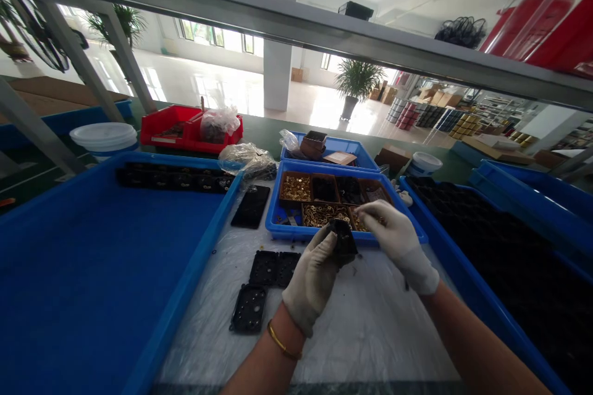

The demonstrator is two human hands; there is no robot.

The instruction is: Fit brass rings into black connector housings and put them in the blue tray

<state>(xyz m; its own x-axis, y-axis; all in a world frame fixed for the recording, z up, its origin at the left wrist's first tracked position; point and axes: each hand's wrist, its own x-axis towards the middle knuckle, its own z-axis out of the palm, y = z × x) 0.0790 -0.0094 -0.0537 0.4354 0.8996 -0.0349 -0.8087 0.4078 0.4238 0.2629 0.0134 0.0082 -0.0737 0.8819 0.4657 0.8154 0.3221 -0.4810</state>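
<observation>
My left hand, in a white glove, grips a small black plastic housing, tilted, in front of the parts tray. My gloved right hand is to its right, thumb and fingertips together above the tray's near right corner. Whatever is in that pinch is too small to make out. Beneath it, the blue parts tray holds several brown boxes of brass pieces and black parts. Flat black plastic covers lie on the plastic-covered worktop, left of my left hand.
A large blue bin on the left has a row of black units along its far side. To the right, another blue bin holds many black housings. A phone lies beside the parts tray. Red bins stand behind; a shelf beam crosses above.
</observation>
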